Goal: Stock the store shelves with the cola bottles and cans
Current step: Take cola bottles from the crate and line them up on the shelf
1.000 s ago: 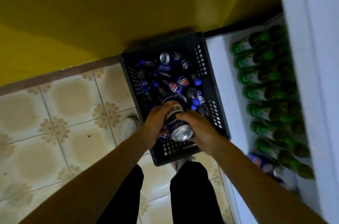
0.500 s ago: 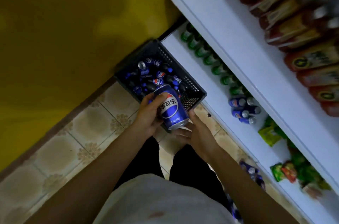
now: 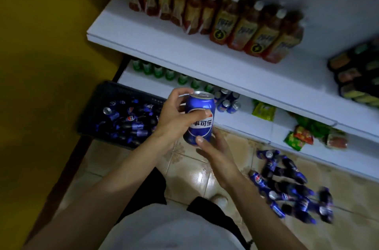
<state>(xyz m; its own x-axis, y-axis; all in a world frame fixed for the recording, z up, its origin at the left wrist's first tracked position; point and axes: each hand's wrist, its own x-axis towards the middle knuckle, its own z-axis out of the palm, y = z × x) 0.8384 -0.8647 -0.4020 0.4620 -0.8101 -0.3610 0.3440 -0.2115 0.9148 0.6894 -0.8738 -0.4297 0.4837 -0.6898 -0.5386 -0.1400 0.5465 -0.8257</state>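
Cola can (image 3: 200, 118) is upright in both my hands right now, held out over the tiled floor (image 3: 190, 172) in front of the shelves. Left hand (image 3: 176, 118) is wrapped round the side of it, thumb across the logo and fingers up by the rim. Right hand (image 3: 213, 153) cups it from underneath, thumb pressed on the bottom edge.

Behind the can on the left is the black crate (image 3: 96, 106) on the floor, with a jumble of cola bottles and cans (image 3: 127, 120) inside. Bottom shelf (image 3: 235, 120) is just past the can: a row of green bottles (image 3: 170, 74) running toward the wall, then a little cluster of blue cans (image 3: 226, 101), then some snack packets (image 3: 299, 135) further right. Shelf above (image 3: 164, 44) has a line of orange-label drink bottles (image 3: 221, 14).

Down on the floor to my right there's a loose pile of cola bottles (image 3: 291, 188) lying on their sides, pretty blurry. Yellow wall (image 3: 47, 24) off to the left.
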